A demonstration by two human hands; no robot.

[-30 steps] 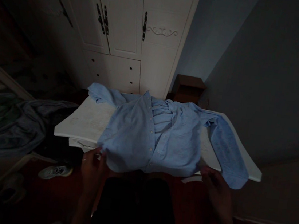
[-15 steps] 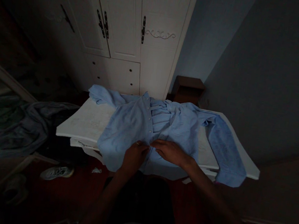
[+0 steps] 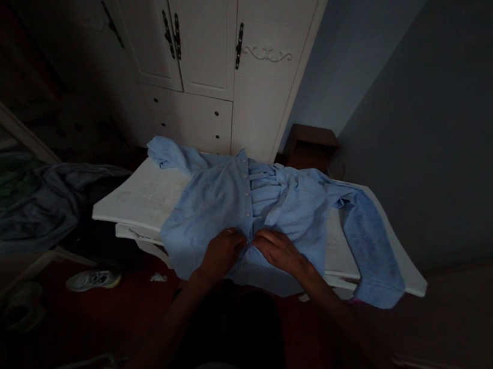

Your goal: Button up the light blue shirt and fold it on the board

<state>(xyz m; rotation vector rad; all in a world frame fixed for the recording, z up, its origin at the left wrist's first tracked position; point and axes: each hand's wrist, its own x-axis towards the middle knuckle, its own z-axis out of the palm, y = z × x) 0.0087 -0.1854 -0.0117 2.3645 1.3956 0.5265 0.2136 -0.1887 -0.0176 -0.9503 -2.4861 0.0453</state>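
Note:
A light blue button-up shirt (image 3: 221, 205) lies front up on a white table (image 3: 144, 201), its sleeves spread to both sides and the right sleeve hanging over the table's right edge. Both hands meet at the button placket in the shirt's lower middle. My left hand (image 3: 222, 252) has its fingers curled and pinched on the left placket edge. My right hand (image 3: 278, 252) presses and grips the right placket edge beside it. The fingertips almost touch each other.
White wardrobe doors and drawers (image 3: 209, 52) stand behind the table. A brown stool (image 3: 310, 144) sits at the back right. Dark clothes (image 3: 40, 200) are heaped at the left, and a white shoe (image 3: 91, 279) lies on the red floor.
A second ago my hands were at the shirt's bottom corners. They moved inward to the middle of the placket and have stayed there, closing slightly on the fabric.

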